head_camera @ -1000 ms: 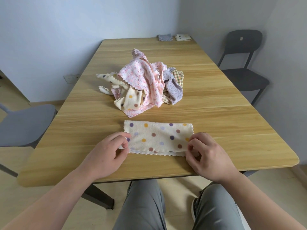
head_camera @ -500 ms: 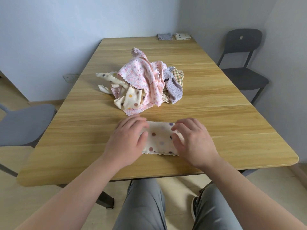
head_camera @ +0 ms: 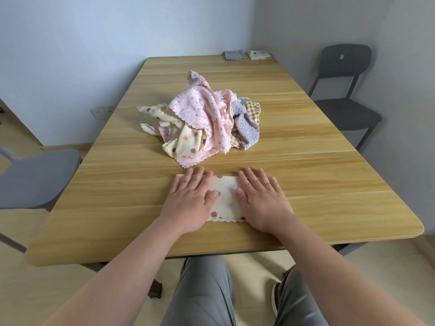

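**Hands go flat on the fold**

Uncurled now, the left hand point(head_camera: 188, 202) and right hand point(head_camera: 262, 201) lie spread, pressing the cream polka-dot folded cloth point(head_camera: 225, 204) at lower centre. Uneven sliding could skew its layers or shove it into the crumpled cloth pile point(head_camera: 204, 123) above.

A long light-wood table point(head_camera: 306, 161) stands in a corner of pale blue-grey walls point(head_camera: 70, 43), with a dark grey chair point(head_camera: 346, 95) at its right side, a lighter grey chair point(head_camera: 35, 177) at its left, a white wall socket point(head_camera: 102, 112) low down and a beige floor point(head_camera: 18, 290) beneath, all in soft, even light.
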The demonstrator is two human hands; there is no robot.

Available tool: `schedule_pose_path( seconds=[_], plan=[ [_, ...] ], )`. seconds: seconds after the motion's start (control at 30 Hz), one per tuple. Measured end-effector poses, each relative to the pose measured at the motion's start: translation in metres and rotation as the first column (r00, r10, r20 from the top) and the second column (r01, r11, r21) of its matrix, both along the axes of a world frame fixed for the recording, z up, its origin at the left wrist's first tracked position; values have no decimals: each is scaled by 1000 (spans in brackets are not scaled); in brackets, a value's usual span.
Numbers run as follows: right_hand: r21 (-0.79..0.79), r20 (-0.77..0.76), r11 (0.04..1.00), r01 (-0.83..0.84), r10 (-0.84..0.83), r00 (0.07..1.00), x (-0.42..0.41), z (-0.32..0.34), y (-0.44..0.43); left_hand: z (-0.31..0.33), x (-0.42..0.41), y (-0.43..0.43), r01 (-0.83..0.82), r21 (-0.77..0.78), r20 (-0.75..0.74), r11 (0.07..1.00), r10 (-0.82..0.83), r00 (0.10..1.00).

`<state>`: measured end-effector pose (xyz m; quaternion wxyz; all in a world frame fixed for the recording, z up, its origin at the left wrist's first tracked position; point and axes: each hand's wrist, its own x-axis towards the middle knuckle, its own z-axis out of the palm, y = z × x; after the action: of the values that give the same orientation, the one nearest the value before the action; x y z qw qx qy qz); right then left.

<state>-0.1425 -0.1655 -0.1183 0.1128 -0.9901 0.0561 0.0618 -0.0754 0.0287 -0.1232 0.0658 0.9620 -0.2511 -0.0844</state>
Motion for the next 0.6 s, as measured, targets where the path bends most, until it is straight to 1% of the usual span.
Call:
schedule_pose_path(
  seconds=[0.17, 0.27, 0.33, 0.4, 0.43, 0.5, 0.6],
  plan=[
    [-11, -47, 996, 90, -90, 995, -7, 3, -21, 0, 2, 9, -13, -7, -28, 1000, 12, 1000],
    [2, -61, 987, 158, -157, 986, -10, 6, -32, 4, 0, 6, -24, 46, -13, 999, 25, 1000],
    [1, -42, 975, 221, -221, 974, -12, 7, -36, 9, -5, 0, -21, 67, 23, 998, 19, 1000],
    [23, 22, 962, 272, -273, 962, -12, 8, -37, 12, -11, -10, 28, 32, 55, 999, -30, 998],
    [62, 56, 957, 283, -286, 957, -11, 9, -36, 13, -14, -16, 71, 12, 63, 997, -72, 995],
    [197, 108, 936, 291, -316, 943, -9, 15, -36, 12, -19, -29, 157, 0, 63, 988, -157, 986],
    [341, 202, 908, 241, -322, 925, -6, 29, -35, 8, -23, -44, 201, 49, 47, 978, -203, 978]
  ],
)
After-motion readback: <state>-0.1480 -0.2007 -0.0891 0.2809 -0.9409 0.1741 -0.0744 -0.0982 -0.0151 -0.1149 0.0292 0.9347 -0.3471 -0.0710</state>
